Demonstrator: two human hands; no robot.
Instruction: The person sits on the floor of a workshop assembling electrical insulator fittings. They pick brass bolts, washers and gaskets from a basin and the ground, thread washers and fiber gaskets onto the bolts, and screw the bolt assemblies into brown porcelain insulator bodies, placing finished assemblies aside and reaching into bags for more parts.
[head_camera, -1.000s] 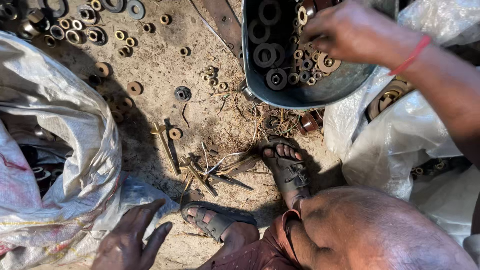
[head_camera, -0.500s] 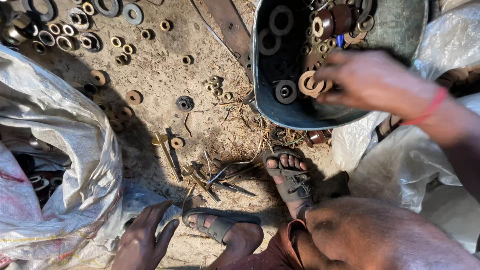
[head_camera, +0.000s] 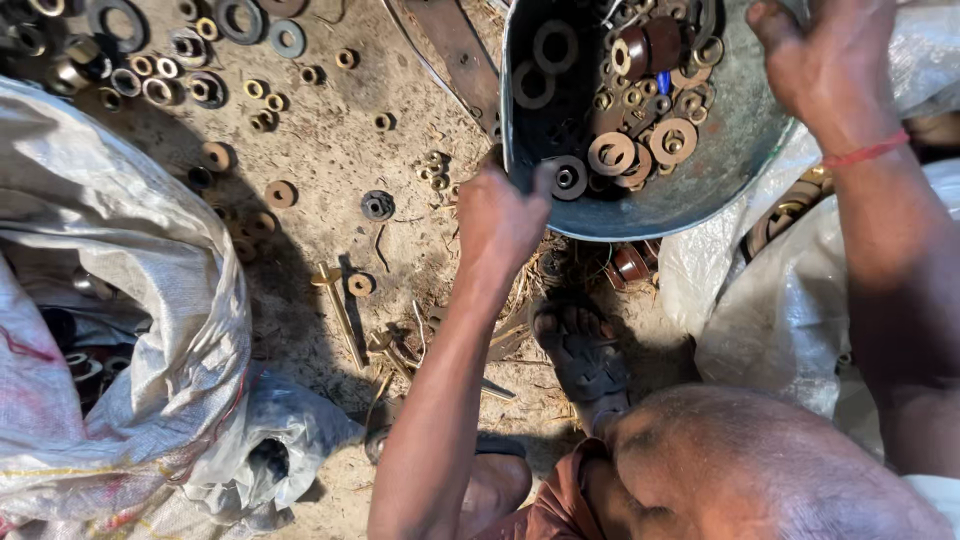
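Grey metal basin (head_camera: 720, 190) of rusty washers (head_camera: 640, 150) was gripped at its rim by both hands, left hand (head_camera: 500, 215) and right hand (head_camera: 825, 60), fingers clenched; white woven sack (head_camera: 130, 290) lay left.

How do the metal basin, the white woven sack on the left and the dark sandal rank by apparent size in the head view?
1. White woven sack, though it lies nearer the camera and runs off frame.
2. Metal basin, gripped at its rim by the left hand and right hand.
3. Dark sandal, clearly smallest.

right wrist: red thread band (head_camera: 866, 152) | feet: dark sandals (head_camera: 588, 362)
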